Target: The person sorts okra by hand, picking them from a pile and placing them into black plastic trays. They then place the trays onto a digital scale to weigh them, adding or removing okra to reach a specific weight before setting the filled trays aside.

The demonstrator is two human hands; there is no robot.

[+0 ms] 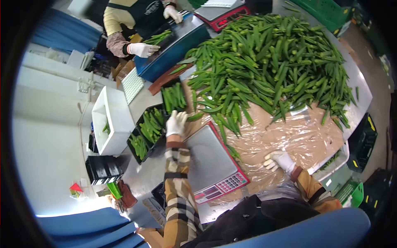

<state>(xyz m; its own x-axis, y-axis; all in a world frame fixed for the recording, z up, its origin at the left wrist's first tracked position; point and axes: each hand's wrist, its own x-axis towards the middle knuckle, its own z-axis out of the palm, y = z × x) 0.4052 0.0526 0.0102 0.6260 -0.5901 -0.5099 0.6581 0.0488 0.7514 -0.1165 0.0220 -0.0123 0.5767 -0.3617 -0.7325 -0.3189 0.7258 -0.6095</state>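
My left hand (176, 124), in a white glove, reaches over the edge of the black trays of okra (151, 125), beside the tray at the upper end (174, 97). Its fingertips meet the tray side, and whether they hold anything is too small to tell. My right hand (279, 161), also gloved, lies with fingers spread on the plastic-covered brown sheet (285, 142) and holds nothing. Between my arms sits a red scale (211, 157) with a bare metal plate. A large heap of okra (269, 70) covers the far part of the table.
Across the table a gloved co-worker (142, 49) handles okra at a blue box (173, 49). A second red scale (221, 14) stands beyond. At the left are a white bin (118, 120) and stacked black trays (103, 169); green crates (322, 14) stand at the upper right.
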